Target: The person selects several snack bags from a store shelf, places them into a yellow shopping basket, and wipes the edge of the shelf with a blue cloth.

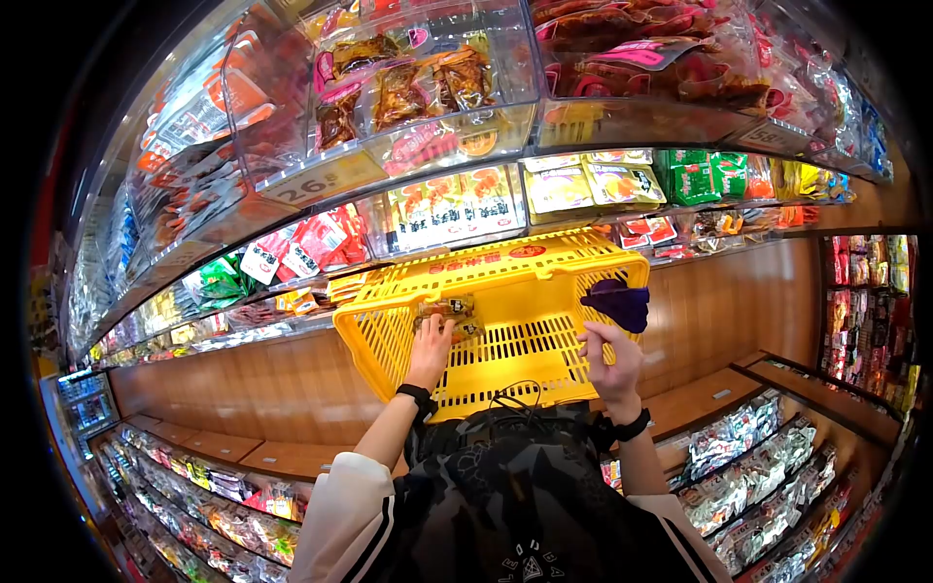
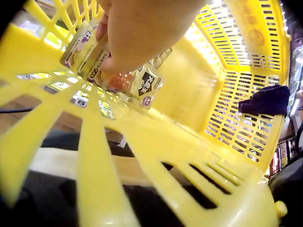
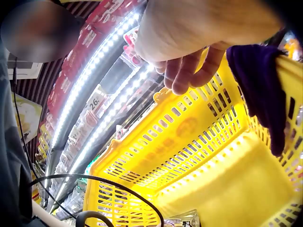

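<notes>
Lit shelving [image 1: 233, 403], stocked with bagged goods, is seen ahead of and above the left hand [image 1: 431, 348] and the right hand [image 1: 612, 360]; wood panelling is shown beyond them. A yellow basket [image 1: 549, 369] is set below both hands; red lettering is printed on its far wall, ahead of the fingers. A clear bin [image 1: 496, 131] of packaged snacks is mounted above and ahead of the left hand.

The left hand is lowered into the basket's left side, fingers and thumb closed narrowly on a packet. The right hand is raised by the basket's right side, fingers loosely bent, nothing gripped. A purple cloth [image 1: 617, 303] is draped over the right rim, just ahead of the right hand; whether it is touched cannot be told.

Other packets [image 2: 147, 86] are laid in the basket just beside the left hand; black-and-white labelling is shown on one. The gripped packet [image 2: 78, 49] is pinched at the left fingertips, by the slotted wall. Black wristbands [image 1: 418, 396] are worn just behind each hand. A price tag [image 1: 309, 187] marked 26.8 is fixed above the left hand, off to its left.
</notes>
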Demonstrator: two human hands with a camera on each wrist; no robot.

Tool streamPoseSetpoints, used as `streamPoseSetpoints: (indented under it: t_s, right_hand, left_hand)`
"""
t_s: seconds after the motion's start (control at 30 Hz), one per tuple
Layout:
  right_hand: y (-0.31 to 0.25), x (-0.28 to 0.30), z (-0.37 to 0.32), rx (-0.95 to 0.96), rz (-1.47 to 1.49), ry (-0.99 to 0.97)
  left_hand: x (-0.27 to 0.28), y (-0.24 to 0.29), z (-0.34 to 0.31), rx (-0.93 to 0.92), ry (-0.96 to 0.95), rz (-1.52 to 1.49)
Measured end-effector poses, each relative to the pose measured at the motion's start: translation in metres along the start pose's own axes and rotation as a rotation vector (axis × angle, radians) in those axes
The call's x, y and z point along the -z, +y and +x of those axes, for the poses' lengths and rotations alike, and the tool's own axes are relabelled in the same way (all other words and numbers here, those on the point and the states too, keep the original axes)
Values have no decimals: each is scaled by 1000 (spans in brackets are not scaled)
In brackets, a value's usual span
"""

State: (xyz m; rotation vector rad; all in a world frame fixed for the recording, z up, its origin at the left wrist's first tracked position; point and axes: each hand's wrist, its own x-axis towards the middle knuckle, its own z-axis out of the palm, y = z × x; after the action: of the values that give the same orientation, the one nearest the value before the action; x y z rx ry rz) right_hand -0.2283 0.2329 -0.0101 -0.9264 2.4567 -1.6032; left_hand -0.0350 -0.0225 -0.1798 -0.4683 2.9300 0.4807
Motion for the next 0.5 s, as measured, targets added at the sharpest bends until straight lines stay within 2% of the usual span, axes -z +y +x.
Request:
streamPoseSetpoints:
  t_s: [0.13, 0.23, 0.3, 0.37, 0.4, 0.43, 0.5]
  right_hand:
    - [1, -10, -4, -20, 41, -49]
    - [-1, -13, -2, -8, 36, -63]
    - [-3, -13, 0, 5, 29, -61]
    - [-2, -13, 1, -10, 53, -73]
    - [-7, -14, 2, -18, 74, -106]
    - [-12, -15, 8, -18, 65, -93]
    - [-20, -15, 19, 185, 34, -221]
  left_hand:
    - [-3, -4, -5, 73, 21, -48]
    - [-6, -9, -7, 70, -20, -102]
    - [-9, -14, -9, 33, 24, -161]
    - [-13, -20, -7, 114, -96, -387]
    - [8, -12, -8, 103, 50, -552]
    - [8, -12, -2, 51, 66, -487]
    - [78, 16, 4, 86, -128, -662]
